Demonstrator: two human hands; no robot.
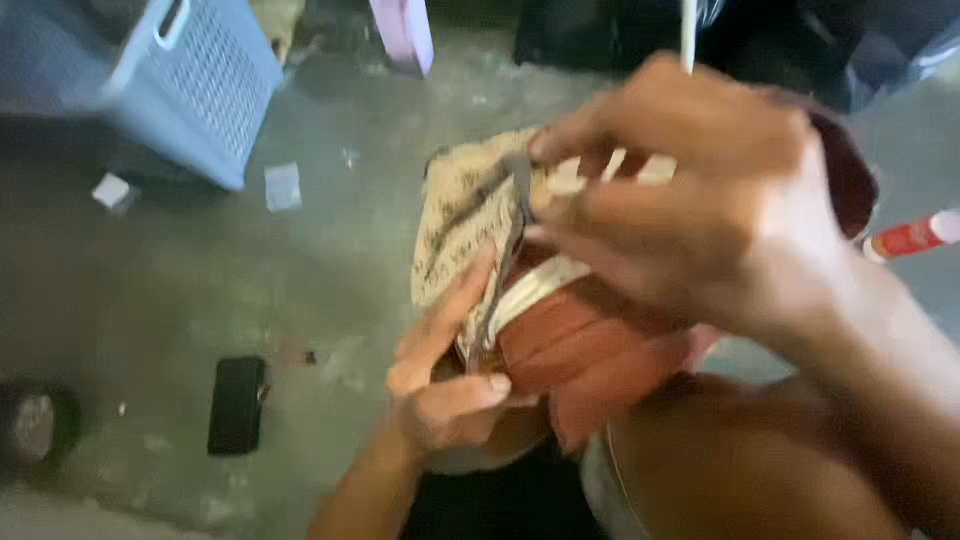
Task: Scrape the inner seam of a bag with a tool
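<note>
Beige patterned pouch (470, 215), rust-red lining, blurred.

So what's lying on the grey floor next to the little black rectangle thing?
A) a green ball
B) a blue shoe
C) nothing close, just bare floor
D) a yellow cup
C: the small black rectangular object lies alone on the grey concrete floor, with only bare floor around it.

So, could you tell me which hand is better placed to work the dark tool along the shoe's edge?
Probably the right hand: its fingertips already pinch the dark tool, while the left hand grips the shoe from below.
</note>
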